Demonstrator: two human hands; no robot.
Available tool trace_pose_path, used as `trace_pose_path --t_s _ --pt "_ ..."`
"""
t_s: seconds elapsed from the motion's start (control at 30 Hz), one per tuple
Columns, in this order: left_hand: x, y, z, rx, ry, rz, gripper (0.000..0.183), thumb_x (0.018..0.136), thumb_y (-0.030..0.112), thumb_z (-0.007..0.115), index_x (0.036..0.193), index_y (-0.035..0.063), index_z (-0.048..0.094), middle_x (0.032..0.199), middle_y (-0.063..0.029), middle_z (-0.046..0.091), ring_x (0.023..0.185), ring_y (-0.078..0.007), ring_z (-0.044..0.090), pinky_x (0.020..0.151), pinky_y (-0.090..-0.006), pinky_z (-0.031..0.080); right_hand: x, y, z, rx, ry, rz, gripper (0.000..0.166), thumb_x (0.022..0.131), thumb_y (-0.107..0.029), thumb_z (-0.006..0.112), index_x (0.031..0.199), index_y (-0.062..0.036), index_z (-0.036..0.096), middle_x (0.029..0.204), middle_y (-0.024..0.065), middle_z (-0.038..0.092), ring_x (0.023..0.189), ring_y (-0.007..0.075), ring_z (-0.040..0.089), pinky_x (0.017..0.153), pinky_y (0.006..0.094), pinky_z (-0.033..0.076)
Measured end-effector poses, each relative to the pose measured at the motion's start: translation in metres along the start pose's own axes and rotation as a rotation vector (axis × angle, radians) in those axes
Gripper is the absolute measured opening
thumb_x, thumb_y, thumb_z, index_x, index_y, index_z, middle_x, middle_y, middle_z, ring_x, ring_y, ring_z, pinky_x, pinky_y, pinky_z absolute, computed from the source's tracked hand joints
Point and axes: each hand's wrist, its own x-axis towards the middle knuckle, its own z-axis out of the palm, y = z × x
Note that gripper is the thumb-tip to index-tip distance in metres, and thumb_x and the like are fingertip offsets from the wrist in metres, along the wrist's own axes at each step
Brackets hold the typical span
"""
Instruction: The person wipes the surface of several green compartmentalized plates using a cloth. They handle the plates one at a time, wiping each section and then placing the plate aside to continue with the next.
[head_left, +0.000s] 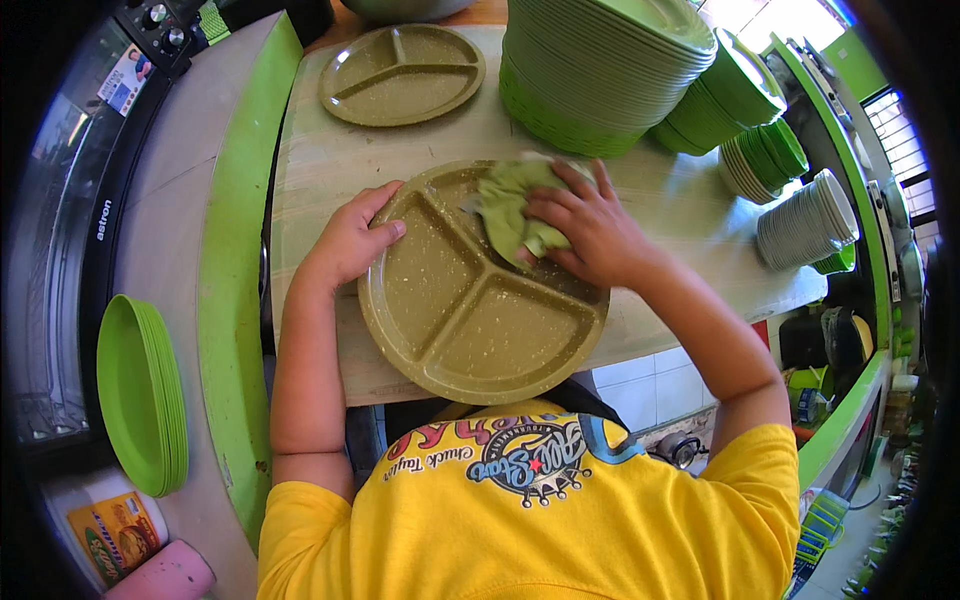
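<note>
A round olive divided plate (517, 322) with pale speckles and three compartments lies in front of my chest, its near rim reaching past the table edge. My left hand (352, 236) grips its left rim, the thumb on top and the fingers hidden beneath. In my right hand (589, 225) is a crumpled light green cloth (514, 202), pressed into the far right compartment. The cloth and fingers cover much of that compartment.
Another olive divided plate (405, 75) lies at the back left of the table (315, 165). A tall stack of plates (600, 67) sits in a green basket (555, 112). More plate stacks (720, 97) and stacked grey cups (802, 225) line the right. Green oval plates (142, 394) stand on the left counter.
</note>
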Motion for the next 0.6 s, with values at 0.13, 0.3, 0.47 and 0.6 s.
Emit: trace_pose_path --t_s 0.13,0.3,0.47,0.6 --pt "0.005 -0.008 0.001 0.025 0.015 0.049 0.051 0.082 0.007 0.059 0.130 0.0019 0.043 0.123 -0.0125 0.053 0.109 -0.0187 0.051 0.094 -0.0282 0.039 0.061 -0.015 0.013 0.085 0.006 -0.125 0.049 0.076 -0.029 0.063 0.120 -0.0147 0.051 0.123 0.0056 0.049 0.131 0.0318 0.028 0.106 0.0602 0.011" --pt "0.009 -0.003 0.006 -0.053 0.069 -0.006 0.046 0.084 0.007 0.057 0.128 0.0033 0.045 0.113 -0.0117 0.059 0.101 -0.0176 0.055 0.089 -0.0278 0.041 0.064 -0.017 0.011 0.029 0.047 -0.088 0.045 0.075 -0.035 0.064 0.114 -0.0145 0.056 0.116 0.0034 0.054 0.119 0.0293 0.041 0.106 0.0587 0.015" --pt "0.011 -0.014 0.006 -0.108 0.063 -0.018 0.046 0.085 0.008 0.057 0.129 0.0053 0.045 0.111 -0.0113 0.060 0.099 -0.0168 0.055 0.088 -0.0279 0.042 -0.001 0.001 -0.025 -0.117 -0.084 0.033 0.041 0.071 -0.045 0.065 0.101 -0.0172 0.063 0.097 0.0003 0.059 0.104 0.0263 0.048 0.106 0.0560 0.019" --pt "0.007 0.000 0.009 -0.132 0.048 -0.019 0.048 0.085 0.007 0.056 0.131 0.0061 0.043 0.116 -0.0116 0.058 0.103 -0.0166 0.054 0.091 -0.0274 0.040 -0.046 -0.018 -0.045 -0.011 -0.185 0.090 0.044 0.070 -0.046 0.065 0.101 -0.0147 0.063 0.104 0.0026 0.058 0.111 0.0279 0.045 0.106 0.0565 0.016"
